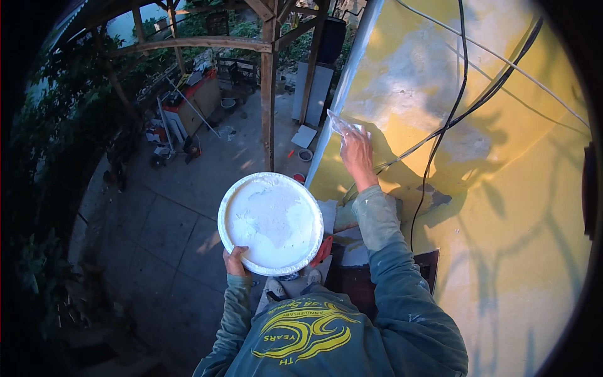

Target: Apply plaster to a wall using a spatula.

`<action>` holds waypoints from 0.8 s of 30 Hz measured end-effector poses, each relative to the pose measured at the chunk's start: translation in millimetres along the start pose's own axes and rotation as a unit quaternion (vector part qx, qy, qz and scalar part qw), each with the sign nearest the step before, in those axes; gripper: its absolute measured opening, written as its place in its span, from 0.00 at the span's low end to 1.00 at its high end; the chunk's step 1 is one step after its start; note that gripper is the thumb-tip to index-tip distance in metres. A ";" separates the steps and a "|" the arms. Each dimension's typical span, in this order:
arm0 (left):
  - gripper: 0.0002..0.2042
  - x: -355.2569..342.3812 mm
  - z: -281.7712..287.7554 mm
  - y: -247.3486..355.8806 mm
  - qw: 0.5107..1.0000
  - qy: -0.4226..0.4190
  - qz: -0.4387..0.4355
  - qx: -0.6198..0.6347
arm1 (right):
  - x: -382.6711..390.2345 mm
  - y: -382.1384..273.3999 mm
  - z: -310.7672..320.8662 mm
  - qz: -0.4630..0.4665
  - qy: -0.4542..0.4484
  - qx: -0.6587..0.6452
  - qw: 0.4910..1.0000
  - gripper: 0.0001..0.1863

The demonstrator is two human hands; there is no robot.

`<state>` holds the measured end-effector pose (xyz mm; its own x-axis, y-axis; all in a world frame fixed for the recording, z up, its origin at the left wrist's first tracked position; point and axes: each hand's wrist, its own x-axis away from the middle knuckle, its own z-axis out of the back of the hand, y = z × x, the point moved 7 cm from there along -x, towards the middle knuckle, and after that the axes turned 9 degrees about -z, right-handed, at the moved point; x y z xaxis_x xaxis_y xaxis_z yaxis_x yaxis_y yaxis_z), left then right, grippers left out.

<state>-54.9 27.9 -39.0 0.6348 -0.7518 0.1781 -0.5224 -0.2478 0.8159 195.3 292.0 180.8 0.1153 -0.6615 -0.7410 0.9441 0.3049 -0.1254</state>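
Note:
My left hand (236, 261) grips the near left rim of a round white bucket lid (271, 224), its thumb over the edge. White paste is smeared across the lid's inside. Up against the yellow wall (383, 135), my right hand (357, 154) is closed on a flat, pale putty scraper (339, 122). The scraper's blade lies beside the wall's left edge; whether it touches the surface I cannot tell. Whitish patches of filler (411, 94) cover parts of the upper wall.
Black cables (461, 116) hang loosely across the wall to the right of my hand. A wooden post (268, 94) stands ahead, left of the wall. Far below, a concrete floor (169, 220) holds a cabinet (195, 103) and small bowls. My shoes (275, 288) show beneath the lid.

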 end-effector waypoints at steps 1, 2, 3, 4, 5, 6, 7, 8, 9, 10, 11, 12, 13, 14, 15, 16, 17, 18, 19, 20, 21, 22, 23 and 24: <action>0.24 -2.2 -5.4 -0.1 1.000 -0.004 0.003 0.001 | 22.8 -5.7 -19.7 0.031 -0.106 -0.062 0.992 0.21; 0.23 -6.0 -3.5 -4.2 1.000 0.004 0.004 -0.005 | 34.9 -2.4 -12.5 0.006 -0.088 -0.116 0.989 0.19; 0.23 -12.6 -2.4 -12.0 1.000 0.010 0.005 -0.010 | 43.2 1.9 -4.6 -0.020 -0.069 -0.167 0.983 0.17; 0.21 -16.3 -0.9 -14.5 1.000 0.007 0.000 -0.020 | 53.6 -7.1 1.5 -0.013 -0.083 -0.179 0.980 0.17; 0.20 -17.5 0.3 -16.2 1.000 0.000 -0.002 -0.030 | 63.4 -7.9 9.4 -0.083 -0.138 -0.266 0.950 0.16; 0.18 -17.1 -5.1 -13.2 0.999 -0.011 -0.001 -0.035 | 73.1 -5.5 11.1 -0.155 -0.186 -0.345 0.907 0.16; 0.18 -15.2 -12.5 -7.4 0.999 -0.021 -0.007 -0.025 | 82.1 -11.8 12.2 -0.155 -0.192 -0.346 0.905 0.16; 0.17 -12.8 -18.9 -2.4 1.000 -0.021 -0.009 -0.020 | 90.4 -22.7 13.0 -0.135 -0.223 -0.352 0.899 0.16; 0.17 -10.6 -21.6 0.5 1.000 -0.021 -0.011 -0.015 | 96.6 -32.7 12.6 -0.115 -0.253 -0.358 0.891 0.16; 0.17 -10.2 -18.2 -2.5 1.000 -0.020 -0.009 -0.016 | 103.3 -33.0 5.5 -0.118 -0.257 -0.326 0.902 0.16; 0.16 -12.7 -17.5 -1.3 0.997 -0.039 -0.032 -0.057 | 103.3 -38.6 6.2 -0.120 -0.256 -0.325 0.902 0.16; 0.15 -13.9 -17.6 0.9 0.992 -0.058 -0.055 -0.098 | 102.2 -45.5 5.9 -0.122 -0.263 -0.329 0.899 0.14; 0.15 -12.9 -16.3 0.4 0.992 -0.060 -0.054 -0.098 | 101.4 -50.7 5.9 -0.123 -0.270 -0.333 0.895 0.13; 0.15 -9.3 -21.0 3.8 0.992 -0.061 -0.053 -0.097 | 100.9 -55.0 7.5 -0.095 -0.242 -0.296 0.919 0.13; 0.15 -6.7 -24.1 5.6 0.992 -0.062 -0.052 -0.096 | 101.0 -56.4 8.5 -0.096 -0.240 -0.294 0.920 0.13; 0.15 -5.9 -24.9 5.1 0.992 -0.064 -0.051 -0.095 | 100.8 -60.0 10.1 -0.091 -0.245 -0.279 0.924 0.13; 0.14 -5.5 -26.8 6.8 0.989 -0.079 -0.062 -0.105 | 99.0 -65.1 12.5 -0.083 -0.250 -0.266 0.927 0.14; 0.14 -4.6 -29.2 9.4 0.986 -0.092 -0.073 -0.116 | 98.9 -65.6 12.5 -0.082 -0.250 -0.266 0.927 0.14; 0.14 -2.3 -30.5 11.2 0.986 -0.091 -0.074 -0.115 | 99.6 -65.6 11.2 -0.080 -0.250 -0.266 0.927 0.15; 0.15 1.2 -35.1 12.9 0.987 -0.099 -0.063 -0.111 | 100.1 -65.7 11.1 -0.080 -0.250 -0.265 0.928 0.15; 0.15 3.4 -37.3 13.6 0.987 -0.105 -0.051 -0.107 | 99.8 -67.4 11.6 -0.080 -0.249 -0.265 0.928 0.15; 0.15 3.5 -36.6 14.1 0.984 -0.112 -0.056 -0.128 | 99.5 -70.3 12.0 -0.073 -0.247 -0.252 0.933 0.16; 0.15 4.8 -37.1 16.0 0.984 -0.113 -0.056 -0.128 | 99.1 -72.9 12.7 -0.065 -0.246 -0.240 0.937 0.16; 0.14 6.8 -38.6 18.5 0.981 -0.118 -0.057 -0.144 | 99.6 -74.7 13.0 -0.065 -0.245 -0.240 0.937 0.16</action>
<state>-38.2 41.8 -1.4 0.5122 -0.8584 -0.0285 -0.2507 -0.1811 0.9510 140.3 194.4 125.0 0.2478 -0.9140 -0.3212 0.7264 0.3946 -0.5627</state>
